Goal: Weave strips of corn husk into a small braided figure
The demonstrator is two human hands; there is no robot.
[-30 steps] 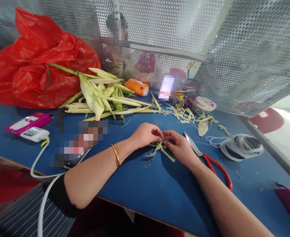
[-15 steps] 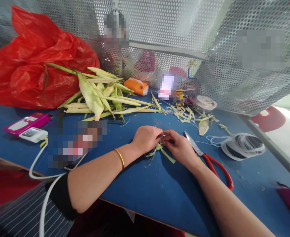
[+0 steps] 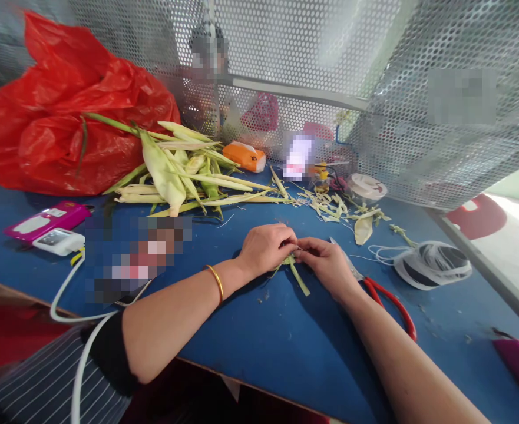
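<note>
Both hands meet over the blue table, fingertips nearly touching. My left hand [image 3: 268, 247] is closed, its thumb and fingers pinching a small bunch of green husk strips [image 3: 300, 279] whose ends hang below the hands. My right hand [image 3: 325, 265] is closed in a pinch at the top of the same bunch; exactly what its fingertips hold is hidden. Scissors with red handles [image 3: 394, 309] lie just right of my right hand, the blades partly behind it. Farther right sits a dark oval card wound with white string [image 3: 433, 265], its loose end trailing left.
A pile of corn husks [image 3: 166, 171] lies before a red plastic bag [image 3: 78, 112] at back left. Husk scraps [image 3: 330, 203], a tape roll [image 3: 367, 187] and an orange tissue pack [image 3: 244, 156] lie toward the mesh partition [image 3: 294, 47]. A white cable [image 3: 82, 365] crosses my left arm's side.
Both hands have shifted slightly right with the husk strips. The strips now hang more narrowly, and the right hand covers more of the scissor blades.
</note>
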